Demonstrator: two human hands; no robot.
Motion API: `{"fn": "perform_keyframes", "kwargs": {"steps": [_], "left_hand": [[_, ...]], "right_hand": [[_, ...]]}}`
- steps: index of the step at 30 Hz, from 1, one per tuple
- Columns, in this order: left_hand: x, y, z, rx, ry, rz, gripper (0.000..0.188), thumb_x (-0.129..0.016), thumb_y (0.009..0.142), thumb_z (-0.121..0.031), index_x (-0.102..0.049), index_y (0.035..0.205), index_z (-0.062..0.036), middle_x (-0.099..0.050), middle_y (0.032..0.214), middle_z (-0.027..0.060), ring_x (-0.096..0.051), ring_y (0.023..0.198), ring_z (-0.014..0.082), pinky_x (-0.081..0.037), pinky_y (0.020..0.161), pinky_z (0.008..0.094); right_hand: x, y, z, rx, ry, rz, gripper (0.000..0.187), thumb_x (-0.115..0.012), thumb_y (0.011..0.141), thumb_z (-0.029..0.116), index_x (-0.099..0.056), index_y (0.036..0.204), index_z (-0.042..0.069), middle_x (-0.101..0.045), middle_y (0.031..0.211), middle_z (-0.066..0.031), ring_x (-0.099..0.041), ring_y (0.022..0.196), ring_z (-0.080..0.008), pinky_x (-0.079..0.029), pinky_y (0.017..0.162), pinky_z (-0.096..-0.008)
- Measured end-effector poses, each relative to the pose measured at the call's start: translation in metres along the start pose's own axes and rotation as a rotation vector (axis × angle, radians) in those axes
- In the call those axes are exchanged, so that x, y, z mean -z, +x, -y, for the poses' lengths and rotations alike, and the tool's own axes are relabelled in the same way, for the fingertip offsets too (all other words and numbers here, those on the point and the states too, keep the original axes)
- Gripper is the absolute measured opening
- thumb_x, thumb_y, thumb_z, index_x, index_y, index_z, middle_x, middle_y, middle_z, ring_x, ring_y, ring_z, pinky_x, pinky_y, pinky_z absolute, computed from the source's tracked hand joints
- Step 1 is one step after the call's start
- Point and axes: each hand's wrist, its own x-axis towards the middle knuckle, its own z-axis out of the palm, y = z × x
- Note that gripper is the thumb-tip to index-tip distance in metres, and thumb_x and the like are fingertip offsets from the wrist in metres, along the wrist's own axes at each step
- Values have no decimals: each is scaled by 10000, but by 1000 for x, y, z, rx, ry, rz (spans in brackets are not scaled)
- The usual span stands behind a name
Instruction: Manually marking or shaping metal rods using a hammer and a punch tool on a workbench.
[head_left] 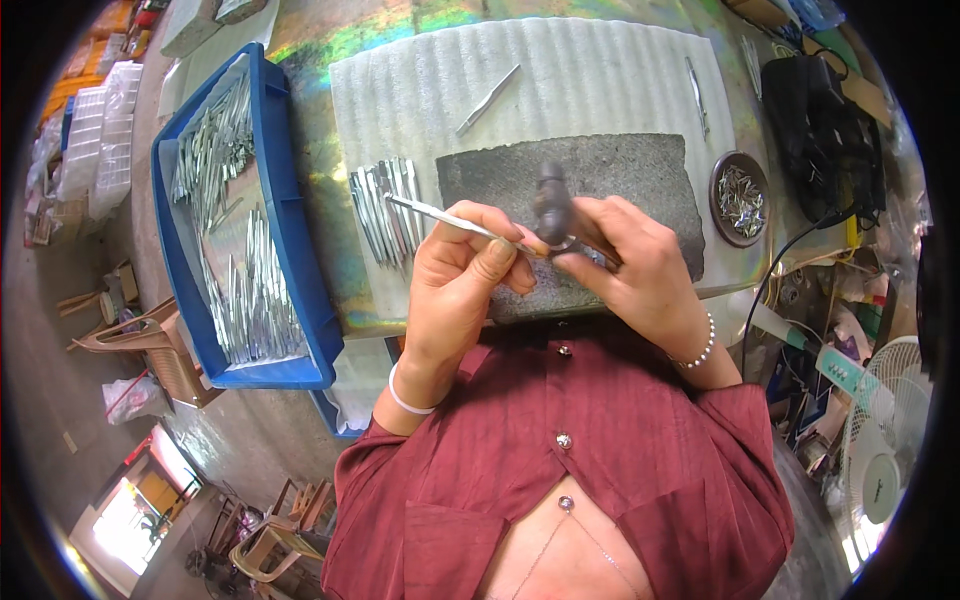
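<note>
My left hand (462, 268) pinches a slim silver metal piece (428, 209), slanted with its far end up to the left. Its other end runs toward my right hand, where fingers and the hammer hide it. My right hand (640, 262) is closed on a hammer (552, 205), whose dark head looks slightly blurred just right of my left fingertips. Both hands are over the near part of a dark grey slab (478, 176). Left of the slab lies a row of similar slim metal pieces (378, 215). A single loose piece (488, 100) rests beyond the slab, another (697, 98) at the far right.
White foam sheeting (610, 70) covers the table under the slab. A blue tray (285, 200) of metal pieces stands left. A round dish (717, 200) holds small shiny parts (742, 208) at right, near a black bag (820, 135) and cable. A fan (880, 440) stands lower right.
</note>
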Motion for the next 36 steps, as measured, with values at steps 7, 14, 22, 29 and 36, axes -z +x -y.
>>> {"fn": "perform_keyframes", "kwargs": {"steps": [7,14,22,29,36], "left_hand": [[-8,5,4,-71,436,-69,88,-554,901,3,-552,985,-25,-630,874,48,-556,687,65,-464,625,189],[-11,12,11,-241,780,-42,72,-576,849,62,-595,885,2,-614,820,54,-555,668,100,-458,607,224],[-13,14,10,-345,954,-20,91,-597,810,70,-596,870,2,-604,789,101,-588,669,188,-470,614,269],[-15,12,12,-310,893,-72,80,-589,823,70,-588,872,7,-601,783,89,-580,669,160,-464,612,256],[-15,14,11,-322,917,-59,89,-579,826,73,-589,878,2,-600,781,90,-575,650,156,-459,596,257]], "right_hand": [[1,5,-12,96,104,-65,382,-721,751,49,-552,1090,6,-567,828,-70,-551,714,-136,-443,629,-270],[11,-18,-27,-280,707,-85,302,-520,897,-1,-432,1184,20,-526,882,-2,-458,702,-32,-389,597,-185],[11,-23,-27,-215,719,-98,362,-489,932,24,-406,1284,3,-524,886,-29,-411,655,-24,-342,566,-165],[10,-26,-28,-172,709,-77,387,-482,935,25,-394,1311,-2,-533,852,-40,-350,521,-8,-278,451,-153],[11,-27,-25,-182,718,-74,388,-482,936,27,-392,1312,-2,-534,849,-39,-355,526,-9,-276,454,-155]]}}
